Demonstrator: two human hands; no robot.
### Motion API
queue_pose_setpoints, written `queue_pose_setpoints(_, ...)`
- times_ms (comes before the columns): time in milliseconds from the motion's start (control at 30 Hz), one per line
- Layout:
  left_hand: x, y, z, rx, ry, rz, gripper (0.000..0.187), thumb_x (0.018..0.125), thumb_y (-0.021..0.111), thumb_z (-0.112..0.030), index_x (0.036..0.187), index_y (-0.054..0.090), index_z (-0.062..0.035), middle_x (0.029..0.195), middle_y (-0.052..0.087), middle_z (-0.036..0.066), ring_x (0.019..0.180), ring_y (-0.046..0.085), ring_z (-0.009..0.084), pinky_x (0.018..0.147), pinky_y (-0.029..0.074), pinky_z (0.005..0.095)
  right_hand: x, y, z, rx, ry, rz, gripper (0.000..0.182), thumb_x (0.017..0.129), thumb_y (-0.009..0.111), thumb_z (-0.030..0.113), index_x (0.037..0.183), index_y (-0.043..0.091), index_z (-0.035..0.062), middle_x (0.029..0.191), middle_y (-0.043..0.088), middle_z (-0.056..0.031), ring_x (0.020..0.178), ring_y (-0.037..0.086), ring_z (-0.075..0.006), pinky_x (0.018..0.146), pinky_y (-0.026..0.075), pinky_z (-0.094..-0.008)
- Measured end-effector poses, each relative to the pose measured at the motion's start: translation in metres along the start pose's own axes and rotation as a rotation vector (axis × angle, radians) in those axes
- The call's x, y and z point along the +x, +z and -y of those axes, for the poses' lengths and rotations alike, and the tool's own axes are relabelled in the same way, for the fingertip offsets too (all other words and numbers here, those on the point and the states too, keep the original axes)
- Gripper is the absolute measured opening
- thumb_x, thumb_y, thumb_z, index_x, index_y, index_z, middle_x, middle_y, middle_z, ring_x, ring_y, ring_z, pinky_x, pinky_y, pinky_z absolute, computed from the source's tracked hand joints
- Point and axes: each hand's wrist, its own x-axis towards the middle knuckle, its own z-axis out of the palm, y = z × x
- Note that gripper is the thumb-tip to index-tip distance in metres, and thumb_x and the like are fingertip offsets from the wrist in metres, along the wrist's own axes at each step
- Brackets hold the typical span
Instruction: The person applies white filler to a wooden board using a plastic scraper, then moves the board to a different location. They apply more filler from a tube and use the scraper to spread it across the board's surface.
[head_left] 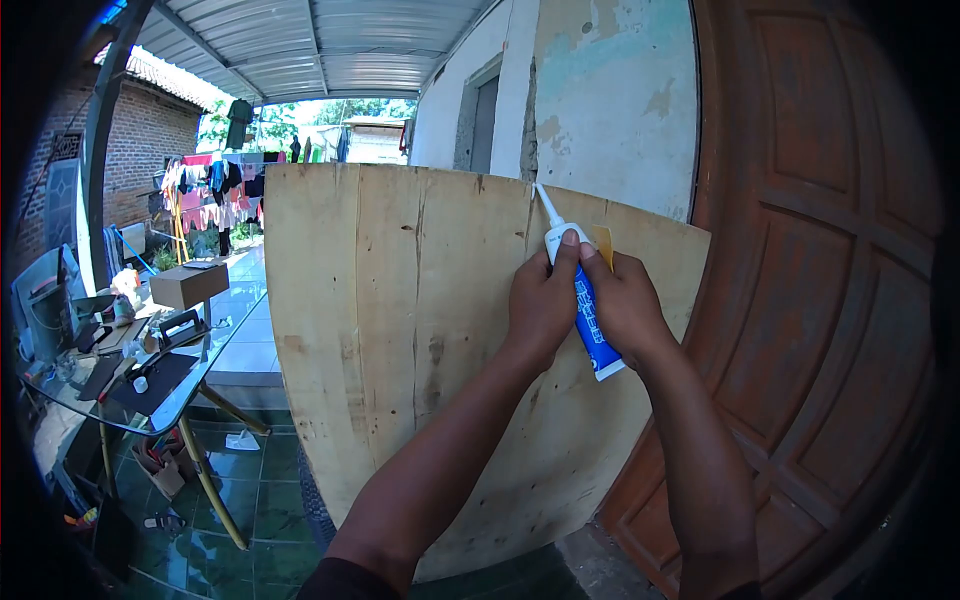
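Observation:
My left hand [543, 308] and my right hand [628, 305] are both closed around a blue and white squeeze tube [592, 325], thumbs side by side near its white shoulder. The tube tilts up to the left, and its long white nozzle [548, 206] ends right at the top edge of a large plywood board [390, 300]. A small flat yellowish piece [603, 245] sticks up from behind my right thumb; its lower part is hidden by the hand. The board stands upright in front of me, with dark knots and stains on its face.
A brown panelled wooden door [800, 230] stands close on the right, beside a wall with peeling paint [620, 110]. At left, a glass-topped table [225, 335] holds a cardboard box [188, 285] and tools. Laundry [215, 185] hangs farther back.

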Motion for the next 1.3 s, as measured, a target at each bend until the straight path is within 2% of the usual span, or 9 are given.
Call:
queue_pose_setpoints(267,0.006,0.003,0.003,0.159,0.057,-0.024,0.069,0.105,0.044,-0.059,0.093,0.068,0.0047,0.079,0.067,0.014,0.077,0.064,0.0224,0.072,0.048,0.0382,0.0,-0.006,0.011,-0.058,0.036,-0.007,0.05,0.106,0.048,0.041,0.098,0.067,-0.0049,0.081,0.067,-0.016,0.072,0.064,-0.0247,0.072,0.049,-0.0395)
queue_pose_setpoints(300,0.005,0.003,0.001,0.159,0.041,-0.012,0.068,0.105,0.043,-0.059,0.094,0.068,0.0041,0.08,0.065,0.011,0.078,0.062,0.0196,0.073,0.047,0.0364,0.0,-0.006,0.011,-0.056,0.043,-0.011,0.051,0.106,0.048,0.041,0.098,0.067,-0.005,0.081,0.066,-0.0159,0.072,0.064,-0.0244,0.072,0.049,-0.0393)
queue_pose_setpoints(400,0.003,0.004,-0.004,0.159,0.002,0.001,0.066,0.106,0.042,-0.058,0.097,0.066,0.0031,0.083,0.063,0.007,0.08,0.057,0.0141,0.076,0.046,0.0331,0.003,-0.009,0.009,-0.034,0.042,0.028,0.058,0.104,0.052,0.049,0.1,0.064,-0.0078,0.079,0.063,-0.0103,0.069,0.059,-0.015,0.064,0.049,-0.0338)
queue_pose_setpoints(467,0.003,0.005,-0.004,0.162,-0.012,-0.016,0.066,0.106,0.042,-0.057,0.096,0.066,0.0033,0.083,0.064,0.008,0.08,0.057,0.0145,0.076,0.046,0.0336,0.003,-0.009,0.01,-0.041,0.042,0.028,0.058,0.104,0.053,0.049,0.101,0.063,-0.008,0.079,0.063,-0.0101,0.069,0.059,-0.0148,0.064,0.049,-0.0334)
queue_pose_setpoints(567,0.006,0.009,0.002,0.148,0.042,-0.071,0.071,0.104,0.044,-0.06,0.093,0.068,0.0053,0.081,0.068,0.015,0.078,0.065,0.0247,0.074,0.049,0.0403,0.002,-0.01,0.014,-0.048,0.063,0.021,0.053,0.105,0.05,0.044,0.1,0.066,-0.006,0.08,0.065,-0.0129,0.07,0.062,-0.0197,0.068,0.049,-0.0364)
queue_pose_setpoints(600,0.006,0.009,0.003,0.145,0.039,-0.074,0.071,0.104,0.044,-0.06,0.093,0.068,0.0052,0.081,0.068,0.015,0.078,0.065,0.0242,0.074,0.049,0.04,0.001,-0.01,0.015,-0.051,0.075,0.017,0.051,0.106,0.048,0.042,0.099,0.067,-0.005,0.08,0.066,-0.0143,0.071,0.063,-0.0222,0.071,0.049,-0.038)
queue_pose_setpoints(900,0.001,0.015,0.002,0.05,0.03,-0.065,0.066,0.105,0.044,-0.056,0.091,0.068,0.0042,0.08,0.067,0.012,0.077,0.063,0.0197,0.071,0.048,0.0374,-0.001,-0.017,0.018,-0.03,0.087,0.065,0.053,0.105,0.049,0.044,0.104,0.068,-0.0047,0.083,0.066,-0.014,0.073,0.064,-0.0202,0.071,0.05,-0.0361)
queue_pose_setpoints(1167,0.002,0.02,-0.005,0.012,0.03,-0.104,0.065,0.106,0.044,-0.055,0.094,0.067,0.0043,0.081,0.066,0.01,0.077,0.061,0.0175,0.071,0.047,0.0369,0.009,-0.019,0.016,-0.007,0.065,0.111,0.053,0.105,0.05,0.044,0.099,0.066,-0.0057,0.077,0.064,-0.0111,0.068,0.061,-0.0186,0.068,0.05,-0.0365)
queue_pose_setpoints(1300,-0.005,0.019,-0.01,-0.022,-0.033,-0.035,0.061,0.108,0.041,-0.053,0.105,0.064,0.0034,0.089,0.061,0.006,0.084,0.055,0.0132,0.081,0.045,0.0328,0.008,-0.019,0.015,-0.003,0.072,0.104,0.053,0.106,0.05,0.044,0.099,0.066,-0.0062,0.077,0.063,-0.011,0.067,0.06,-0.0175,0.066,0.049,-0.0356)
